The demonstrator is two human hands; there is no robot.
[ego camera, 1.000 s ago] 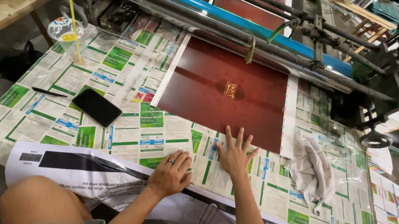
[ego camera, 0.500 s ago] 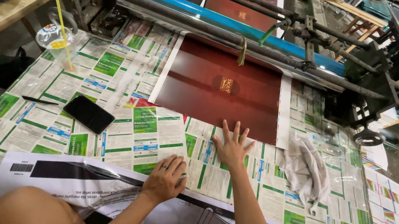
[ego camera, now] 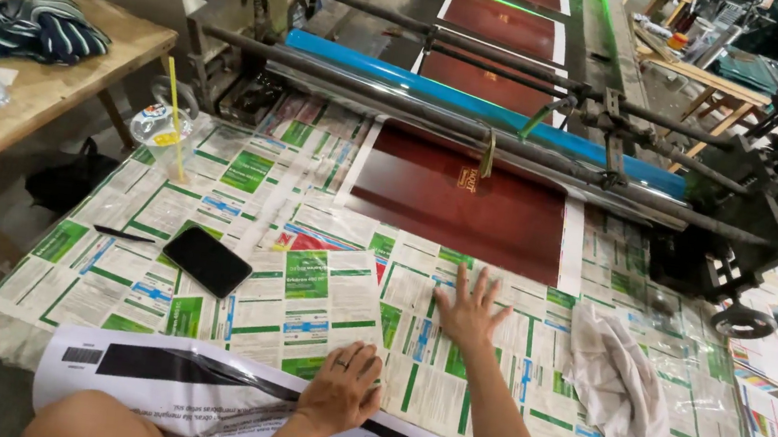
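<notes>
1. The step in hand looks like waiting to receive a printed sheet: the dark red sheet (ego camera: 461, 203) lies flat at the far edge of the surface (ego camera: 237, 229), just under the press rollers (ego camera: 481, 126), with more red sheets queued on the machine bed behind.
2. The right hand (ego camera: 470, 311) rests palm down on the newspaper lining, fingers spread wide and pointing at the sheet's near edge. It is just short of the sheet and holds nothing.
3. The left hand (ego camera: 341, 390) lies near the surface's front edge, fingers loosely curled, pressing the newspaper where it meets a grey-and-white printed sheet (ego camera: 188, 377); it pinches nothing. A ring shows on one finger.
4. Both forearms reach in from the front edge, the right stretched further forward than the left.
5. By my judgement, the next move calls for sliding the right hand forward onto the sheet's near edge and drawing it clear without smearing the surface.
6. A black phone (ego camera: 207, 261) and pen lie toward the left edge, a crumpled rag (ego camera: 618, 384) toward the right, a plastic cup with a yellow straw (ego camera: 161, 123) at the far left corner.
</notes>
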